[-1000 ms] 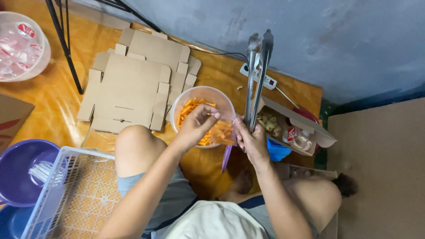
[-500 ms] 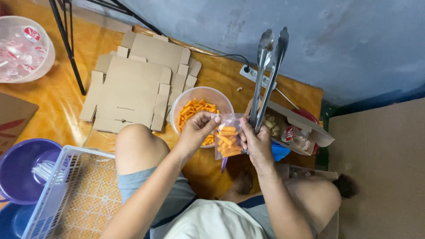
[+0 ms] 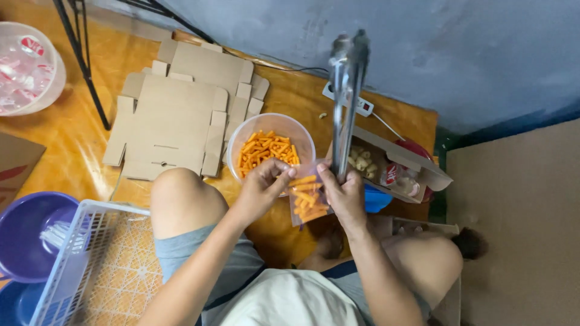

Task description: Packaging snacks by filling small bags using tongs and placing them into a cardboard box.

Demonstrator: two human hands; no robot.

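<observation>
Clear plastic bag (image 3: 307,202) of orange snack sticks hangs over our lap, pinched at its mouth by our left hand (image 3: 261,188) and right hand (image 3: 344,196); right also clamps steel tongs (image 3: 344,96); we advise pressing the seal evenly

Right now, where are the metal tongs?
In the head view, the metal tongs stand upright in the right hand, right of the bowl of orange snacks and above the small clear bag.

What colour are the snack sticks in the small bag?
Orange, seen in the head view: snack sticks inside the clear bag.
</observation>
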